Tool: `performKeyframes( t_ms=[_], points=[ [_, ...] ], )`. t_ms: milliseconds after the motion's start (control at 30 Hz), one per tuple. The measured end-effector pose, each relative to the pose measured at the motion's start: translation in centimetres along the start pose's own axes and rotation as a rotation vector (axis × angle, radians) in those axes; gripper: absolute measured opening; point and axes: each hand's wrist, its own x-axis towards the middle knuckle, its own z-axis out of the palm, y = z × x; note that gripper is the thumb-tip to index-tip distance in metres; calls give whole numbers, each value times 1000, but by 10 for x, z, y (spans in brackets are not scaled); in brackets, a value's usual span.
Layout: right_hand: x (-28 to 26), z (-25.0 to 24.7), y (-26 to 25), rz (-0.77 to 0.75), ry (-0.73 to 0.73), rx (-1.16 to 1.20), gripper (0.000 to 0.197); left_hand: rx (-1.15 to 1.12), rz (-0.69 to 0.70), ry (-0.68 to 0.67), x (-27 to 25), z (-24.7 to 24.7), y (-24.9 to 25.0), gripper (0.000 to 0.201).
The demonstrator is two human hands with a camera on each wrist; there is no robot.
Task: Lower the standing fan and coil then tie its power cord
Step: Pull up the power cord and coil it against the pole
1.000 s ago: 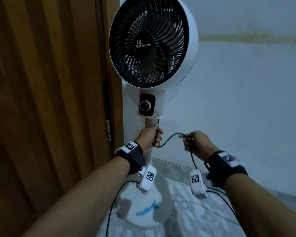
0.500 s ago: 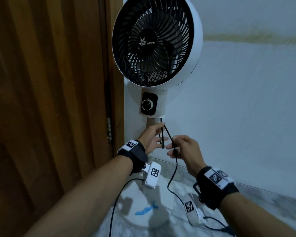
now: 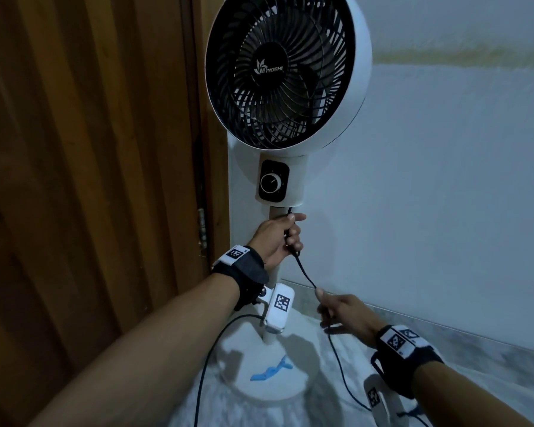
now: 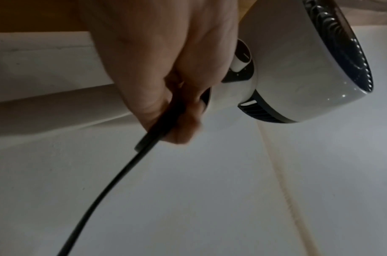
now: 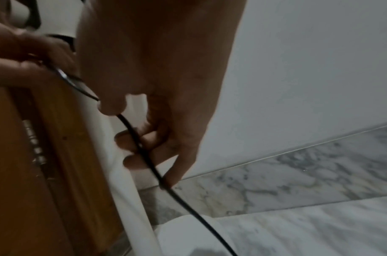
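Camera positions: one head view, two wrist views

Head camera looks forward and down on fan (image 3: 285, 72), both hands and floor; left wrist camera looks close up along fingers (image 4: 183, 124) towards fan head; right wrist close on cord (image 5: 148, 161); all share cord

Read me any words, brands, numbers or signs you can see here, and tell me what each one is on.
"MIYOSHI", with a leaf logo: on the black hub of the fan grille.
Control dial: markings too small to read.
Wrist bands: square black-and-white code tags only, no words.
Nothing else is readable.
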Motion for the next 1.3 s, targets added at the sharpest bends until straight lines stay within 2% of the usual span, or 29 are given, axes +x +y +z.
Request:
performKeyframes(
  t_ms=[100,167,233,300,400,533,633,733,833,967,1067,1133,1233,1300],
  points=[
    [6,-11,-17,-8,232,-190,57,71,8,11,3,-2,-4,28],
    [13,-20,-36,0,314,-138,52,120,22,10,4,-2,-4,30],
    [24,-27,-57,18,306,57,36,175,30,8,6,0,-3,31],
    [32,-30,-82,24,235,274,22,230,19,9,8,-1,-2,31],
    [26,-32,-117,-24,145,505,30,327,-3,10,10,-1,-2,32],
    [11,-23,-142,-185,120,490,28,489,27,31,10,0,-1,37],
    [-4,-14,-147,-233,169,310,22,474,7,34,12,0,-5,38],
    [-18,-5,-139,-280,209,251,20,363,-8,87,15,2,-11,45],
    [-28,3,-116,-339,202,282,25,272,2,119,15,7,-15,40],
    [-30,8,-74,-354,69,243,30,73,-17,113,16,12,-16,38],
    [-27,10,-41,-276,-120,146,31,-50,-41,85,15,12,-12,43],
    [-24,11,-21,-210,-181,77,29,-93,-37,34,11,11,-7,39],
    [-19,5,2,-112,-192,-11,33,-110,-31,8,4,13,2,17],
    [-16,-3,8,-36,-157,-170,52,-101,-30,40,3,12,7,15]
  ],
)
